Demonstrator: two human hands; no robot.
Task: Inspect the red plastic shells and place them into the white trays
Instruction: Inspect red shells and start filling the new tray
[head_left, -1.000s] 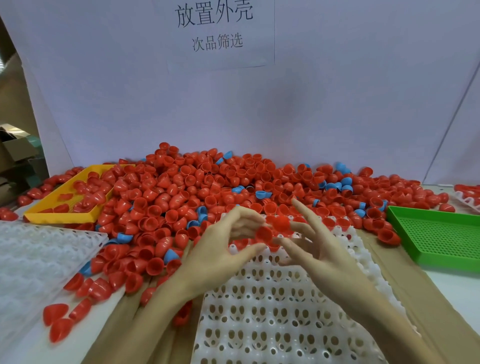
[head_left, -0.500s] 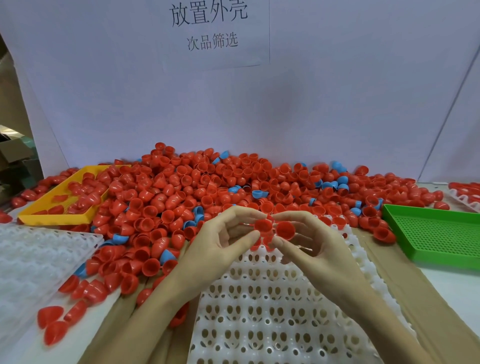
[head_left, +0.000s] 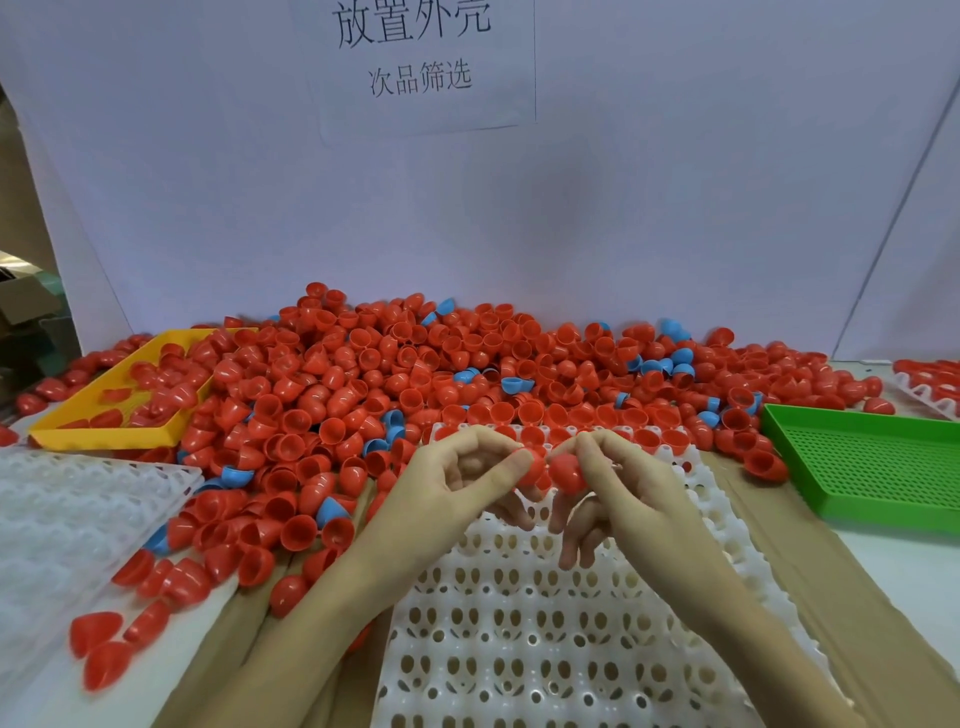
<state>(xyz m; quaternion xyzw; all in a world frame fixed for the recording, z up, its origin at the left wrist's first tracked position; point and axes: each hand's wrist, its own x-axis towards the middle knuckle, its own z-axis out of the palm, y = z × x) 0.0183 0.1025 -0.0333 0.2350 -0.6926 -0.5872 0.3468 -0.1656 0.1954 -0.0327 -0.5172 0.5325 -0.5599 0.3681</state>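
Observation:
A big heap of red plastic shells (head_left: 415, 374), with a few blue ones mixed in, covers the back of the table. A white tray (head_left: 519, 623) full of holes lies in front of me, its far row holding red shells. Above that tray my left hand (head_left: 447, 488) pinches one red shell (head_left: 532, 467) between thumb and fingers. My right hand (head_left: 623, 493) pinches a second red shell (head_left: 566, 470). The two shells are held side by side, nearly touching.
A yellow tray (head_left: 104, 410) with red shells sits at the back left, a translucent white tray (head_left: 62, 514) at the left edge, a green perforated tray (head_left: 872, 462) at the right. Another white tray with shells (head_left: 930, 384) shows at the far right. Loose shells (head_left: 104, 644) lie front left.
My right hand's fingers have curled in from a spread pose and now pinch a shell. Both hands have turned the shells so their domed sides face me.

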